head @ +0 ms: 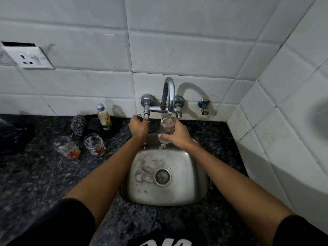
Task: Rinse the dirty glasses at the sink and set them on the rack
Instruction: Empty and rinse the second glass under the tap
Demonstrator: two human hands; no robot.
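A dull, water-stained stainless steel sink basin (186,183) sits in speckled dark polished granite counter (35,174), beneath a shiny chrome curved tap (170,93), glossy white wall tiles (177,50), and clear smeared drinking glasses (95,144).

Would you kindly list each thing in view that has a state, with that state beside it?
faucet: running into the held glass
held glass: upright under the spout, filling
left hand: grips the tap handle
right hand: grips the held glass
two dirty glasses: upright on the counter, red residue inside
soap bottle: capped, upright
sink: wet, drain unplugged
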